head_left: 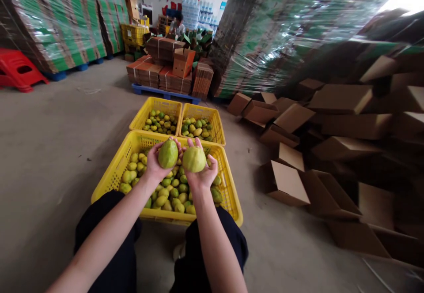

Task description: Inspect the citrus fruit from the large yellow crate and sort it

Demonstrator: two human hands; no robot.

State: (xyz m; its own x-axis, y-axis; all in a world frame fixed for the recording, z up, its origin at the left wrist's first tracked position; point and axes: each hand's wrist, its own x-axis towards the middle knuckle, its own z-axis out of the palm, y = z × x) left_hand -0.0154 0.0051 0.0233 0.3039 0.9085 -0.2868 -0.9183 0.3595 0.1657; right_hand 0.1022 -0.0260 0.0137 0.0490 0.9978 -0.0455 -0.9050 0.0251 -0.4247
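My left hand (155, 159) holds a green lemon (168, 154), its fingers around the far side. Beside it, my right hand (202, 176) is turned palm up and cradles a paler yellow-green lemon (194, 159), fingers curled around it. Both fruits are held close together over a large yellow plastic crate (112, 169). Inside that crate lie many yellow and green lemons (162, 200); my hands and forearms hide some of them. Two smaller yellow crates (139, 116) (217, 125) stand just beyond, also with yellow and green fruit in them.
Cardboard boxes (288, 182) lie heaped on the right. Flattened cartons (145, 72) are stacked on a blue pallet (165, 93) ahead. Plastic-wrapped stacks (73, 24) rise on both sides, and a red stool (21, 70) is at left. Another person (179, 26) is in the background.
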